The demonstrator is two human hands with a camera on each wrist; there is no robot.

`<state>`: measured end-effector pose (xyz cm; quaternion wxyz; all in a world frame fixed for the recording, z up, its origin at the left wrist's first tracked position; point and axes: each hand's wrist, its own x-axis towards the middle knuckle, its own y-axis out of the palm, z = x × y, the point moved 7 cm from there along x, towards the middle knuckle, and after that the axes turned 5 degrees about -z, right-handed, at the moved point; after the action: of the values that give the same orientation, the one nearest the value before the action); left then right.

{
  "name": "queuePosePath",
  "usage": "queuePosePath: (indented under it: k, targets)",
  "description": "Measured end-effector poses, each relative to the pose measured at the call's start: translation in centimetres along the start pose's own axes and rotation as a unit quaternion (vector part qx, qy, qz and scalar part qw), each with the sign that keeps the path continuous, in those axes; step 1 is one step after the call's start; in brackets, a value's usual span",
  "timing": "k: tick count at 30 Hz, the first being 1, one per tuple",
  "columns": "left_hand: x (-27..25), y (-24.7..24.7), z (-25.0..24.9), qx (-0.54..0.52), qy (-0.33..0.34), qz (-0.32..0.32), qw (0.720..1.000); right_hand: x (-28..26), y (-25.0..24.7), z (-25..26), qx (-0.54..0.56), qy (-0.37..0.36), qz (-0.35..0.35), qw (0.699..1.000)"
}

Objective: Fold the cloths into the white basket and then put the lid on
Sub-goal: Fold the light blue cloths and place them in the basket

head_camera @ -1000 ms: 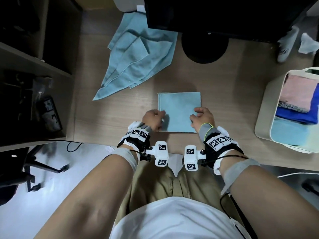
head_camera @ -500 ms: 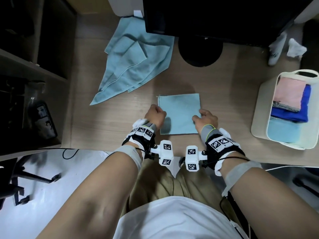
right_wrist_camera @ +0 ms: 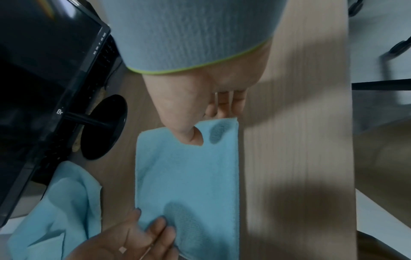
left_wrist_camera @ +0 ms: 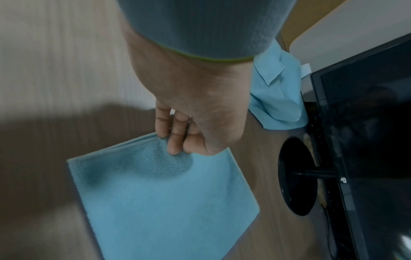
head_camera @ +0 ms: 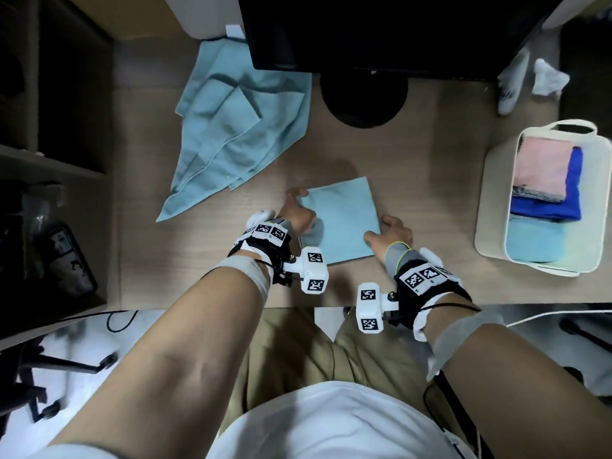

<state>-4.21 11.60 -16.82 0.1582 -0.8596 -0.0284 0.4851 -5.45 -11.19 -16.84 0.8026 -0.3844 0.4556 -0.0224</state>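
A folded light-blue cloth [head_camera: 341,220] sits slightly askew at the middle of the wooden desk. My left hand [head_camera: 299,212] grips its left edge with curled fingers [left_wrist_camera: 171,139]. My right hand [head_camera: 385,231] pinches its near right corner, thumb [right_wrist_camera: 191,137] on top and fingers beneath the edge. The white basket [head_camera: 493,210] stands at the right, holding folded pink, dark-blue and light-blue cloths. A heap of unfolded light-blue cloths [head_camera: 238,127] lies at the far left of the desk.
A black monitor [head_camera: 381,28] on a round black stand [head_camera: 364,97] fills the back of the desk. A white rounded object [head_camera: 205,18] sits at the far edge. A white bottle [head_camera: 510,91] and crumpled tissue [head_camera: 548,77] lie at the back right. Dark shelves stand at the left.
The folded cloth has turned slightly counter-clockwise. My left hand has slid farther up its left edge and my right hand has taken the near right corner.
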Motion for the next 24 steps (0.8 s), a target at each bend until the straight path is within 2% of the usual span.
queuePosePath:
  k: [4, 7, 9, 10, 12, 13, 16, 19, 22, 24]
  targets:
    - [0.3, -0.4, -0.3, 0.018, 0.007, -0.037, 0.999, 1.3, 1.0, -0.9, -0.006, 0.014, 0.057, 0.998]
    - [-1.1, -2.1, 1.5, -0.031, -0.002, -0.145, 0.989, -0.2, 0.2, 0.1, 0.009, 0.018, 0.088, 0.996]
    - [-1.9, -2.3, 3.9, -0.017, -0.04, -0.174, 0.984, -0.7, 0.0, 0.5, 0.067, 0.027, 0.089, 0.993]
    - [-2.0, -2.0, 5.3, -0.009, -0.066, -0.174, 0.982, -1.2, 0.2, 0.6, 0.132, 0.051, 0.106, 0.984]
    - [-2.8, -1.0, 7.5, -0.017, -0.107, -0.173, 0.979, -2.5, 0.5, 1.0, 0.275, 0.102, 0.137, 0.946]
    - [-3.3, -0.5, 8.0, -0.035, -0.116, -0.175, 0.977, -2.8, 0.5, 1.1, 0.311, 0.111, 0.142, 0.933]
    - [-5.2, 1.5, 7.2, -0.11, -0.117, -0.16, 0.974, -3.1, 0.0, 1.0, 0.333, 0.105, 0.154, 0.924]
    - [-5.9, 3.8, 6.4, -0.251, -0.103, -0.088, 0.959, -2.8, -0.1, -0.1, 0.317, 0.101, 0.162, 0.929]
    - [-6.6, 4.1, 5.7, -0.25, -0.051, -0.091, 0.963, -1.8, -0.9, -1.7, 0.272, 0.068, 0.125, 0.952]
    - [-6.9, 4.5, 5.6, -0.248, -0.025, -0.07, 0.966, -1.4, -1.3, -2.5, 0.226, 0.032, 0.102, 0.968]
